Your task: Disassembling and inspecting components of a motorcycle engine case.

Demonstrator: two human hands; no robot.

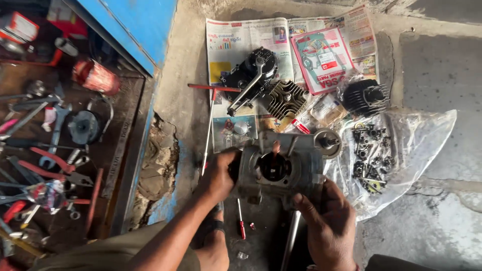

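Two bare hands grip a grey engine crankcase (281, 168) on the concrete floor (432, 65), at the centre of the head view. Its round bore faces up, and its long axis runs from nine to three o'clock. The left hand (218, 175) clasps the case's nine o'clock end, fingers curled over the edge. The right hand (329, 218) holds the five o'clock corner, thumb pressed against the casing; both sit equally close, one at each end. A toothed gear (329, 143) stands at the case's two o'clock corner.

At twelve o'clock, newspaper (241, 45) carries a black cover with a lever (251, 78), a finned cylinder head (286, 98) and a pink parts packet (321, 60). A black finned cylinder (364, 98) lies at one o'clock. At three o'clock, clear plastic sheet (422, 135) holds loose bolts (369, 153). A small red screwdriver (241, 223) lies at seven o'clock, just beside the case. Well apart at nine o'clock, an open blue toolbox (125, 30) is crowded with spanners and pliers (52, 160).
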